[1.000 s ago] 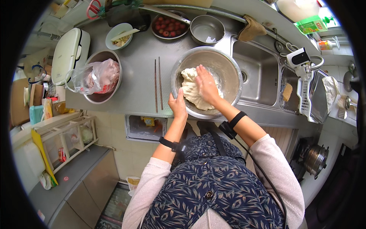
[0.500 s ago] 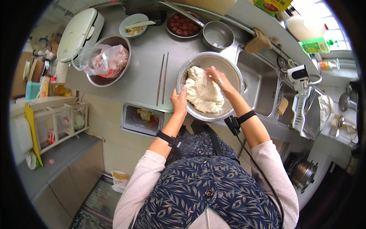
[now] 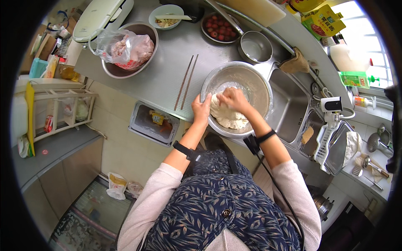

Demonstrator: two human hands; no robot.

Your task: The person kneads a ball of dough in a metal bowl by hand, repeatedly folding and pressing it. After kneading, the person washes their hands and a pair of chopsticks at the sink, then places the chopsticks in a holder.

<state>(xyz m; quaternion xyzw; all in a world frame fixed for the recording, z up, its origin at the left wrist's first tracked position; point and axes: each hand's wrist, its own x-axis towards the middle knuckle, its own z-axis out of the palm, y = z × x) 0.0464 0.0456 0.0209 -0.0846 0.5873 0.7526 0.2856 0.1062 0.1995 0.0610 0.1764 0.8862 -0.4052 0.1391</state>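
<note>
A wide steel mixing bowl (image 3: 260, 90) stands at the counter's front edge beside the sink, holding a mass of pale dough (image 3: 228, 119). My left hand (image 3: 201, 109) grips the bowl's left rim, thumb over the edge. Inside, my right hand (image 3: 234, 100) is curled on the far part of the dough, its fingers closed and partly hidden. The dough lies bunched toward the near side, and whitish residue coats the bare bowl wall behind it. Two long chopsticks (image 3: 187, 81) lie on the counter to the left of the bowl.
A steel basin (image 3: 155, 52) with bagged meat stands at the left. Behind are a pale bowl (image 3: 166, 9) with a white-handled utensil, a bowl of red fruit (image 3: 218, 29) and a steel pan (image 3: 256, 47). The sink (image 3: 287, 106) adjoins on the right; a grey bin (image 3: 138, 129) sits below.
My right hand has gone from spread fingers at the dough's far right side to curled fingers on it. The dough looks more gathered toward the near side. The whole view has shifted.
</note>
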